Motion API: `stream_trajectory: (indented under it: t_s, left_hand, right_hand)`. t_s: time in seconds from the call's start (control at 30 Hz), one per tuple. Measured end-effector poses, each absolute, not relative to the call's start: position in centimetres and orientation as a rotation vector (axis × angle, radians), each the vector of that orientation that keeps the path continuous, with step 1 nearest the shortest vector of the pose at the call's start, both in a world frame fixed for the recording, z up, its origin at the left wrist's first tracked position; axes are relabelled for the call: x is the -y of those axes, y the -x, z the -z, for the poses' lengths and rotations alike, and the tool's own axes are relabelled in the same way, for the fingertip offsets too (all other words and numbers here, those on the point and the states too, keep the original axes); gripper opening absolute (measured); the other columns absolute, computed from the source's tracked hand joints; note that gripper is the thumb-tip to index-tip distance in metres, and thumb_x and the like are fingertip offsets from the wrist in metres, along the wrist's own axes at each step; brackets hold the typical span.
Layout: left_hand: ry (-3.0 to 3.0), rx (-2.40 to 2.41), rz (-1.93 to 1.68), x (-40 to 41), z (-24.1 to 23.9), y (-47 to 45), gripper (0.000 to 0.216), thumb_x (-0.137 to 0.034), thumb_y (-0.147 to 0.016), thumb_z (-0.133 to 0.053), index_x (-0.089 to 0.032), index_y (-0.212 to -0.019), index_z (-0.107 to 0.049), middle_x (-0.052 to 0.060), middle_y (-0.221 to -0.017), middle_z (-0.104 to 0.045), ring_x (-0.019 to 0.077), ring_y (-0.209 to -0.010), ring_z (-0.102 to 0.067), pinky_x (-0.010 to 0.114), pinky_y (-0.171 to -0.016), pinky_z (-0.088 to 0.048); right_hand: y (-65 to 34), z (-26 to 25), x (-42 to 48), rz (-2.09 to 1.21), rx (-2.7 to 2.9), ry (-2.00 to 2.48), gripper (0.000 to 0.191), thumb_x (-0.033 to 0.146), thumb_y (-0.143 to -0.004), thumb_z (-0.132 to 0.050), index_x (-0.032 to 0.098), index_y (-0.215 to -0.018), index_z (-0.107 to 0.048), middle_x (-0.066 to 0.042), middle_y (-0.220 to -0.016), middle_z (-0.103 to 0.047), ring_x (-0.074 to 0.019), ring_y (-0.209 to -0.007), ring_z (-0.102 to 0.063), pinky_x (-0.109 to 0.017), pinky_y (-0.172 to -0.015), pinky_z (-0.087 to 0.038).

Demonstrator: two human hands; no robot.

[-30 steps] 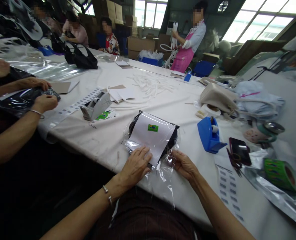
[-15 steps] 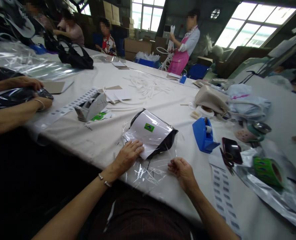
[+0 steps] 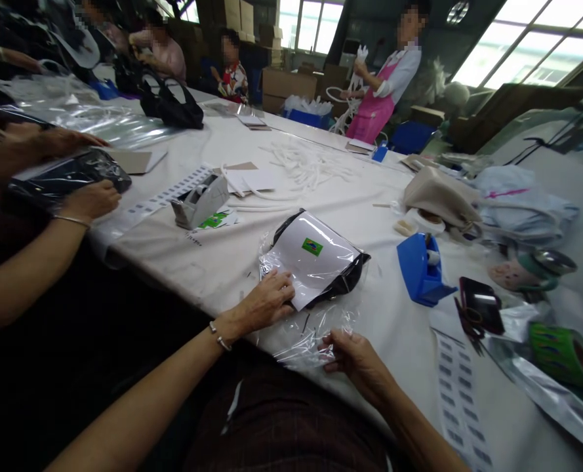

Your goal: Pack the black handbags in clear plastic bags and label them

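A black item with a white card bearing a green sticker (image 3: pixel 313 247) lies inside a clear plastic bag (image 3: pixel 315 328) on the white table (image 3: pixel 212 262). My left hand (image 3: pixel 266 301) rests flat on the near edge of the card, fingers stretched out and pressing it down through the plastic. My right hand (image 3: pixel 353 357) pinches the open end of the clear bag at the table's near edge, fingers closed on the film.
A blue tape dispenser (image 3: pixel 422 269) stands right of the bag, a grey one (image 3: pixel 200 200) to the left. A phone (image 3: pixel 478 305), green sticker roll (image 3: pixel 561 351) and barcode label strips (image 3: pixel 458 400) lie at right. A co-worker's hands (image 3: pixel 92 196) handle a black bagged item at left.
My right hand has drawn the bag's open end back toward me to the table edge. My left hand stays pressed on the card.
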State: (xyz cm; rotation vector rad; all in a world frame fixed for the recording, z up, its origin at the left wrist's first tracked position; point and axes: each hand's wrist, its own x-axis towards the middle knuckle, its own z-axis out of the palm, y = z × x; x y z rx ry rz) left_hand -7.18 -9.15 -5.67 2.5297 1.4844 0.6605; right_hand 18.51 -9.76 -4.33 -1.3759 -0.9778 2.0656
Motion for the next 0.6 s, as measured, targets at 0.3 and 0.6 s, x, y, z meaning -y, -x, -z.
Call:
stream_trajectory:
  t_s: [0.3, 0.6]
  left_hand:
    - [-2.498, -1.316, -0.909, 12.1, 4.0, 6.7, 0.03, -0.03, -0.091, -0.061, -0.02, -0.119, -0.055, 0.011, -0.133, -0.056, 0.0255, -0.136, -0.042, 0.05, -0.116, -0.027]
    - [-2.469, -1.191, -1.199, 17.1, 4.0, 2.1, 0.026, -0.027, -0.092, -0.056, -0.018, -0.117, -0.056, 0.011, -0.112, -0.069, 0.0239, -0.117, -0.059, 0.047, -0.111, -0.036]
  right_hand:
    - [-18.5, 3.3, 9.0, -2.053, 1.059, 1.394, 0.049, 0.061, -0.066, -0.078, 0.014, -0.069, -0.062, -0.006, -0.061, -0.067, -0.0119, -0.047, -0.059, -0.022, -0.045, -0.043]
    - [-19.7, 3.4, 9.3, -1.986, 1.238, 1.53, 0.058, 0.073, -0.064, -0.07, 0.016, -0.068, -0.062, -0.007, -0.059, -0.067, -0.0139, -0.044, -0.057, -0.024, -0.042, -0.038]
